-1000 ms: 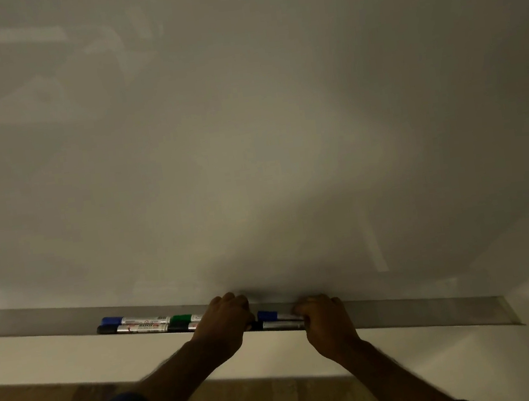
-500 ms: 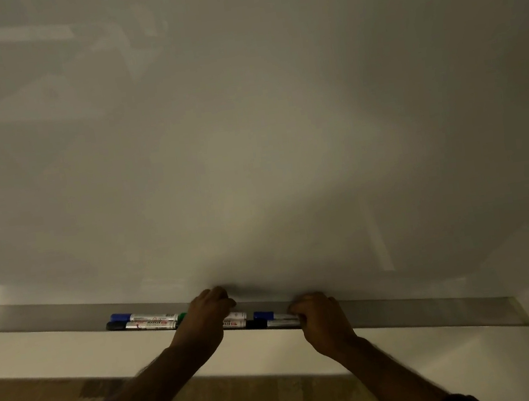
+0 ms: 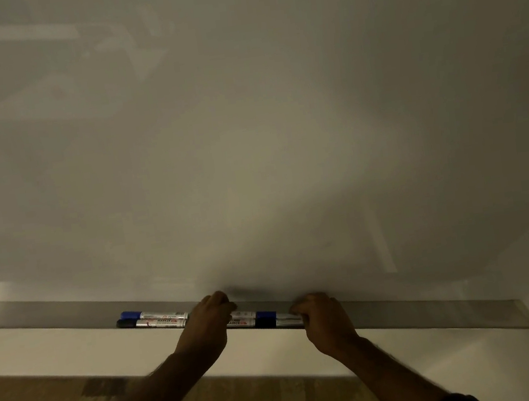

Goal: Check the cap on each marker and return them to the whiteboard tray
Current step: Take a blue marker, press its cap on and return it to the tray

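While both of my hands reach into the whiteboard tray, I judge the task to be near its end, since every marker in view lies in the tray.

At the left of the tray, a blue-capped marker lies just behind a black-capped marker. Both are capped and neither hand touches them.

Between my hands, a second pair lies end to end with the first: a blue cap and a black cap show in the middle, with white barrels running off under each hand.

My left hand rests over the left end of this pair, fingers curled down; I cannot tell whether it grips a barrel or only presses on it. My right hand has its fingers curled over the right end of the pair, and it appears to hold those barrels.

Remaining work, as I judge it: confirm the caps on the middle pair are seated and release both hands. Whether any marker lies hidden beneath a hand cannot be determined.
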Tool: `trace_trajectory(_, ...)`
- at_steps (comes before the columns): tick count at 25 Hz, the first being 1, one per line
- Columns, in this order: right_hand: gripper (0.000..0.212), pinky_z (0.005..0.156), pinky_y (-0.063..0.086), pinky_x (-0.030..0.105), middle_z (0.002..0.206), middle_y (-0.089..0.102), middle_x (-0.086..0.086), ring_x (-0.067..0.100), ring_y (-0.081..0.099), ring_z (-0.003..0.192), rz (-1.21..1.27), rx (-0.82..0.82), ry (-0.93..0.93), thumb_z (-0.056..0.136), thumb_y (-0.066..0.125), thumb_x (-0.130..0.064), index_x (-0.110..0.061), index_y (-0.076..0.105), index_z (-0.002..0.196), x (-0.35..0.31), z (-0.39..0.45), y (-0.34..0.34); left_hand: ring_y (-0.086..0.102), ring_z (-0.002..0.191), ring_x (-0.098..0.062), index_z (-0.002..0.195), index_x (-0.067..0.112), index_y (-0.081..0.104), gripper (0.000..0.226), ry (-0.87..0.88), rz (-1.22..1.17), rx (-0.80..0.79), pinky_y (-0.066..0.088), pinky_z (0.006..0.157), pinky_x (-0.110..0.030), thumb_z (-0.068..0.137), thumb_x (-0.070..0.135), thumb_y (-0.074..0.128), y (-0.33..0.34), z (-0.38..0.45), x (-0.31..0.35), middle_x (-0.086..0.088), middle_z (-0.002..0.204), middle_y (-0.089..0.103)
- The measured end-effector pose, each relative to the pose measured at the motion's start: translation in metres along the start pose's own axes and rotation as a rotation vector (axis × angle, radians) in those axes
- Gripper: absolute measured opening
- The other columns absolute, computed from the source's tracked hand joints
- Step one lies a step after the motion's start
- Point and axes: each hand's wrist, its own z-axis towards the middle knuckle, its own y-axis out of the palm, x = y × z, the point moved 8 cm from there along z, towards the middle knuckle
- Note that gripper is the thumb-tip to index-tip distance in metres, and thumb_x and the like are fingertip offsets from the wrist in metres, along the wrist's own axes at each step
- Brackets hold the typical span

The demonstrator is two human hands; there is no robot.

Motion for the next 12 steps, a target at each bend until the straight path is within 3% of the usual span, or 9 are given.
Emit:
trace_trajectory(7, 0.018, 0.086, 0.046, 0.033, 0.104, 0.067, 0.002, 0.022, 0.059, 0.097, 0.007, 0.057, 0.045, 0.092, 0.052, -0.015, -0.02, 0.066, 0.102, -0.001, -0.004, 0.0, 0.061, 0.091, -0.021, 0.101, 0.016, 0.067, 0.039, 0.025, 0.119, 0.121, 0.052, 0.078, -0.037, 0.065, 0.013, 0.082, -0.02, -0.015, 0.0, -0.002, 0.098, 0.065)
trace_trajectory(12, 0.026, 0.093, 0.044, 0.041, 0.115, 0.065, 0.006, 0.026, 0.057, 0.109, 0.019, 0.188, 0.076, 0.089, 0.06, -0.016, -0.014, 0.061, 0.114, -0.004, -0.016, -0.008, 0.06, 0.097, -0.02, 0.114, 0.019, 0.06, 0.045, 0.016, 0.095, 0.178, 0.051, 0.084, -0.038, 0.073, 0.028, 0.077, -0.035, -0.025, -0.009, -0.001, 0.106, 0.064)
